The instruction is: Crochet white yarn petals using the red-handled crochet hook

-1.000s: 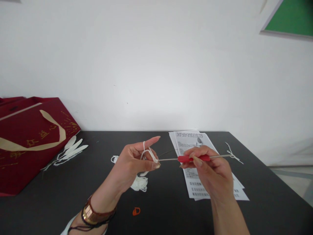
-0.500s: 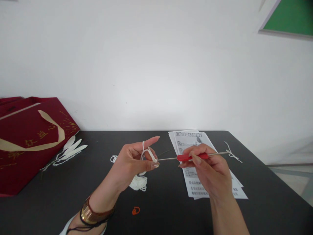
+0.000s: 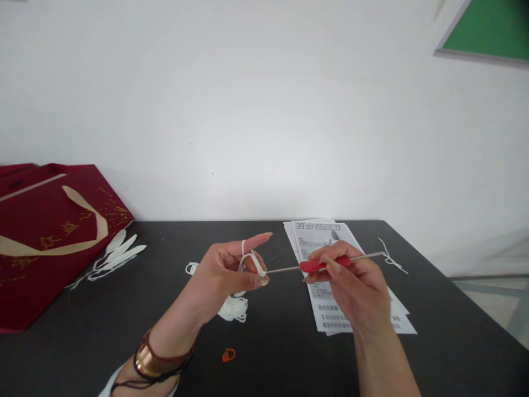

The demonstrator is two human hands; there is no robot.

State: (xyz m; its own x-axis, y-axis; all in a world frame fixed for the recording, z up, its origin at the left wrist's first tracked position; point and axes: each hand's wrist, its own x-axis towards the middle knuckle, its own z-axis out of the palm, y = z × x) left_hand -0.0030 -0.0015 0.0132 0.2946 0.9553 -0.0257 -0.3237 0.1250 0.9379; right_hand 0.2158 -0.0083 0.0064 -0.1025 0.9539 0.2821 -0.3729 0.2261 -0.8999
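My left hand (image 3: pixel 231 270) pinches a small piece of white crochet work (image 3: pixel 259 268) between thumb and fingertips, and its yarn loops round the raised index finger. My right hand (image 3: pixel 355 281) is closed on the red grip of a crochet hook (image 3: pixel 308 266), held level. The hook's thin metal shaft reaches left to the white work at my left fingertips; its tip is hidden there. Below my left hand lies a bundle of white yarn (image 3: pixel 233 309), partly covered by the hand.
On the black table (image 3: pixel 273 358) lie an orange stitch marker (image 3: pixel 228 355), printed sheets (image 3: pixel 326 325) under my right hand, and a thin white tied yarn (image 3: pixel 394 263). White crocheted petals (image 3: pixel 122 251) rest beside a dark red gift bag (image 3: pixel 49 231). A white wall (image 3: pixel 264 110) stands behind.
Both hands keep nearly the same pose. The hook and white work have barely shifted, and the whole view has moved very slightly.
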